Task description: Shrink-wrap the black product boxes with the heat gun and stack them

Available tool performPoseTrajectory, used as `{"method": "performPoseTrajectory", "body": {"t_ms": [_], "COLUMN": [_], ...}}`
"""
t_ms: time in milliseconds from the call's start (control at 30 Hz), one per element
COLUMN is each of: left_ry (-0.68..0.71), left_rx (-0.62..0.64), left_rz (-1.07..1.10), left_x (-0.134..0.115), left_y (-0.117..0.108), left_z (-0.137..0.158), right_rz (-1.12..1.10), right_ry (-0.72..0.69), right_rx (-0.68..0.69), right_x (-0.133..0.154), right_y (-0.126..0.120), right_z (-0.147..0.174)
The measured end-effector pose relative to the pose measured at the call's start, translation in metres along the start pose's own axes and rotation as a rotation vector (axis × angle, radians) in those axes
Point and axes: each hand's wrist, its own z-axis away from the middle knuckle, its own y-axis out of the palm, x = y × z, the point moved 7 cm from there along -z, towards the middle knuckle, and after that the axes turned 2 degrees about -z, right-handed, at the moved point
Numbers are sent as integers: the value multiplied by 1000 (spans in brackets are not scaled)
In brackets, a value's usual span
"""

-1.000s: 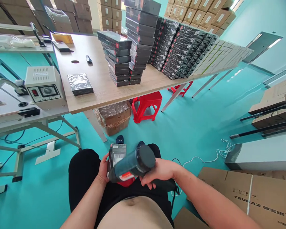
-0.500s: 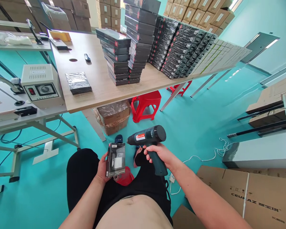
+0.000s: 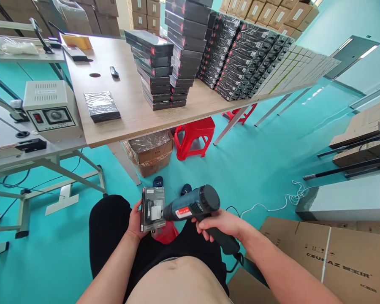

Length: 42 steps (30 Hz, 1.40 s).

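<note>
left hand [image 3: 135, 220] grips the flat, glossy box [image 3: 153, 209] by its left edge; right hand [image 3: 220, 222] clasps the ridged plastic gun [image 3: 194, 203], its tapered nozzle [image 3: 168, 212] lower than before, at the box's right edge.

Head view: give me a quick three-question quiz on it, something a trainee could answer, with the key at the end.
1. Multiple choice: what does the right hand hold?
A) tape roll
B) heat gun
C) knife

2. True or false: the nozzle points toward the box in the left hand.

3. Fill in the colour: the stools by the table are ____.

Key: 1. B. 2. True. 3. Red.
</note>
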Motion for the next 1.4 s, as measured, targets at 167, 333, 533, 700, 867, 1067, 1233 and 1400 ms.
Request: {"method": "performPoseTrajectory", "body": {"t_ms": [167, 333, 533, 700, 867, 1067, 1233, 1400], "left_ry": [-26, 7, 98, 135, 88, 114, 119, 140], "left_rx": [67, 167, 61, 66, -6, -15, -53, -86], "left_rz": [-44, 2, 4, 3, -9, 5, 65, 107], "left_x": [1, -1, -7, -6, -3, -6, -8, -9], "left_y": [5, 11, -1, 0, -10, -12, -15, -15], "left_z": [0, 2, -3, -12, -19, -21, -19, -20], "right_rz": [-3, -13, -74, -281, -248, -234, -169, -201], "right_ry": [-34, -3, 17, -66, -84, -113, -87, -141], "right_rx": [-61, 14, -17, 28, -198, -87, -177, -136], "right_x": [1, -16, -20, -17, -20, -16, -18, -15], "right_y": [-3, 2, 6, 16, -2, 23, 15, 23], "right_z": [-5, -2, 3, 7, 5, 4, 2, -2]}}
